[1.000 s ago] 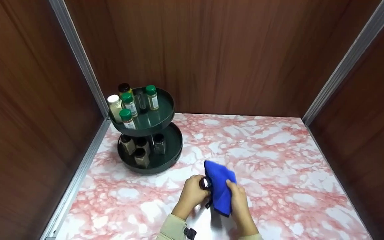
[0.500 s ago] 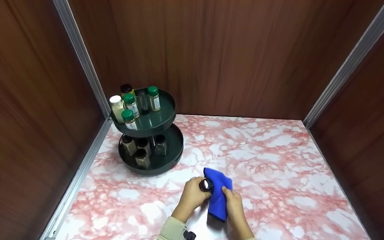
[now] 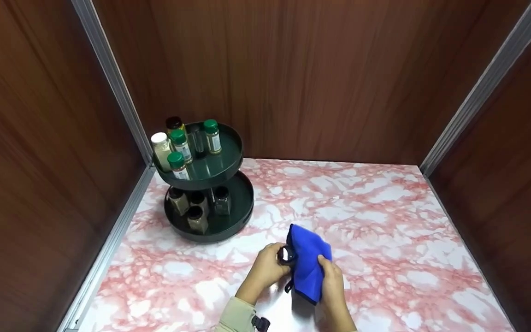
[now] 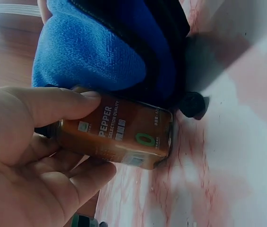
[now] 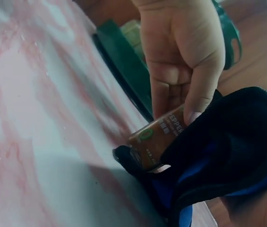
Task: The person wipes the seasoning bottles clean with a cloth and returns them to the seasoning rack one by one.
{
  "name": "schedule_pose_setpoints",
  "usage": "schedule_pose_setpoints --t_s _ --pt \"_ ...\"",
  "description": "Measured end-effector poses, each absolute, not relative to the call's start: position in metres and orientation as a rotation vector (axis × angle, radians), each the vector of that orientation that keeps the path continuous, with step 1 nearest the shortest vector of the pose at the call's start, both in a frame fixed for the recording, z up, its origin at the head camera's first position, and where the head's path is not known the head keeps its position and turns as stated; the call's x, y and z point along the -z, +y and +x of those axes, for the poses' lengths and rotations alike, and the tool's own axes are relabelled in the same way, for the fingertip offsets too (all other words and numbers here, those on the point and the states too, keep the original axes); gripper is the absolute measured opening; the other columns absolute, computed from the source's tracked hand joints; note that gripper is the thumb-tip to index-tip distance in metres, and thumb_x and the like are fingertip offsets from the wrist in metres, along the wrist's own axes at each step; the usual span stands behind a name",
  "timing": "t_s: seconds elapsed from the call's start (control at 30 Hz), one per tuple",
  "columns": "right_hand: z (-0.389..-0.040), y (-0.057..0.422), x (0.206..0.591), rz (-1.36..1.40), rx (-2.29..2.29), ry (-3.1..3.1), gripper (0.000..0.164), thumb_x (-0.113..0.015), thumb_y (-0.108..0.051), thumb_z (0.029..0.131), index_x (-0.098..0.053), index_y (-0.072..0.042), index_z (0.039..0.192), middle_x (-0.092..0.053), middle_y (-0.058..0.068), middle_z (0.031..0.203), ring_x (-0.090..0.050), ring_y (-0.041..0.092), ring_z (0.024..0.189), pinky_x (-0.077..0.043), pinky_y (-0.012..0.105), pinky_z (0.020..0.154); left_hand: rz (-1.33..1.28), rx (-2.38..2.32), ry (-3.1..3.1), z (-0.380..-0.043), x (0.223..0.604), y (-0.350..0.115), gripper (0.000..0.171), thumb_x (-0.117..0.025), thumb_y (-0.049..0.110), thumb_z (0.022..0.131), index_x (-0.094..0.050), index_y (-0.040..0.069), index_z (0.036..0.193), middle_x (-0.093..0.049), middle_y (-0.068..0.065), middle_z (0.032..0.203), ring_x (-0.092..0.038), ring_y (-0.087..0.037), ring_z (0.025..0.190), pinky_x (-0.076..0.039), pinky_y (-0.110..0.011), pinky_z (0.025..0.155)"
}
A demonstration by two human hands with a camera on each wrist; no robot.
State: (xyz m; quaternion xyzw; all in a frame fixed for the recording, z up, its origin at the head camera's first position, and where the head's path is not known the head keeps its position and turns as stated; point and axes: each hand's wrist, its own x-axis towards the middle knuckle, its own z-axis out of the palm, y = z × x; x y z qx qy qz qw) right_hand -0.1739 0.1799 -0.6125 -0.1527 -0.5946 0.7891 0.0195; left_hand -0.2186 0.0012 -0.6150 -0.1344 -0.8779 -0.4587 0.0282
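My left hand (image 3: pixel 265 269) grips a pepper jar, thumb on one side and fingers on the other. Its dark cap (image 3: pixel 286 254) points up toward the head camera. In the left wrist view the jar (image 4: pixel 124 130) shows an orange-brown label reading PEPPER. My right hand (image 3: pixel 333 286) holds a blue cloth (image 3: pixel 309 263) with black edging, thumb on top of it. The cloth lies against the jar's right side, and its folds (image 5: pixel 246 137) cover part of the jar in the right wrist view. Most of my right hand's fingers are hidden behind the cloth.
A dark green two-tier round rack (image 3: pixel 219 173) stands at the left. Its upper tray bears several bottles, among them a white-capped one (image 3: pixel 162 150) and green-capped ones (image 3: pixel 214 138). Several dark-capped jars (image 3: pixel 197 221) stand below. Brown panels (image 3: pixel 316 83) enclose the marbled table (image 3: pixel 385 221).
The cloth and right hand shift slightly down and left, then back up and right, along the jar. My left hand keeps its grip on the jar, nearly still.
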Motion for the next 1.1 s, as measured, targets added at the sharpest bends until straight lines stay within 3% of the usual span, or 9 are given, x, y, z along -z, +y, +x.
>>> schedule_pose_setpoints --t_s 0.17,0.23,0.33,0.47,0.67,0.87,1.1 --pt "-0.174 0.18 0.613 -0.5 -2.509 -1.758 0.041 -0.05 -0.03 0.106 -0.057 0.006 0.124 -0.074 0.007 0.091 -0.072 0.021 0.082 -0.06 0.037 0.076 -0.197 1.188 -2.725 -0.209 0.618 0.014 0.078 -0.089 0.038 0.074 -0.053 0.002 0.133 -0.057 -0.013 0.123 -0.055 -0.029 0.117 -0.052 -0.045 0.098" --pt "-0.176 0.181 0.612 -0.495 -2.51 -1.741 0.041 -0.049 -0.029 0.106 -0.057 0.007 0.125 -0.074 0.007 0.093 -0.072 0.021 0.083 -0.06 0.036 0.077 -0.066 1.108 -2.705 -0.205 0.62 0.021 0.084 -0.089 0.051 0.072 -0.052 0.003 0.13 -0.054 -0.011 0.119 -0.053 -0.028 0.114 -0.053 -0.045 0.092" --pt "-0.177 0.182 0.611 -0.497 -2.507 -1.722 0.041 -0.048 -0.029 0.107 -0.058 0.007 0.124 -0.075 0.007 0.093 -0.072 0.02 0.083 -0.06 0.035 0.077 0.074 1.052 -2.668 -0.202 0.621 0.029 0.08 -0.088 0.056 0.07 -0.053 0.005 0.12 -0.053 -0.008 0.109 -0.053 -0.027 0.107 -0.054 -0.044 0.086" --pt "-0.176 0.182 0.61 -0.511 -2.526 -1.701 0.039 -0.048 -0.029 0.107 -0.059 0.006 0.123 -0.075 0.008 0.092 -0.073 0.021 0.083 -0.06 0.035 0.077 0.131 1.103 -2.649 -0.202 0.621 0.033 0.066 -0.089 0.049 0.072 -0.054 0.007 0.11 -0.054 -0.006 0.101 -0.057 -0.026 0.101 -0.052 -0.044 0.088" --pt "-0.175 0.18 0.612 -0.469 -2.55 -1.688 0.037 -0.05 -0.028 0.106 -0.061 0.004 0.12 -0.075 0.008 0.093 -0.073 0.021 0.083 -0.06 0.036 0.078 0.097 1.212 -2.653 -0.203 0.615 0.031 0.057 -0.092 0.032 0.071 -0.059 0.004 0.108 -0.06 -0.009 0.101 -0.062 -0.028 0.1 -0.053 -0.044 0.091" --pt "-0.174 0.18 0.611 -0.411 -2.573 -1.699 0.035 -0.05 -0.027 0.106 -0.06 0.004 0.118 -0.075 0.009 0.093 -0.073 0.022 0.084 -0.061 0.037 0.078 -0.078 1.219 -2.69 -0.204 0.609 0.022 0.043 -0.086 0.016 0.07 -0.065 0.004 0.106 -0.065 -0.008 0.099 -0.065 -0.028 0.098 -0.054 -0.043 0.089" --pt "-0.188 0.18 0.611 -0.264 -2.514 -1.82 0.034 -0.051 -0.026 0.105 -0.065 0.004 0.109 -0.073 0.009 0.087 -0.071 0.022 0.079 -0.059 0.037 0.075 -0.311 1.206 -2.757 -0.211 0.602 0.009 0.041 -0.086 0.013 0.069 -0.07 0.006 0.106 -0.072 -0.01 0.102 -0.067 -0.026 0.099 -0.054 -0.043 0.09"
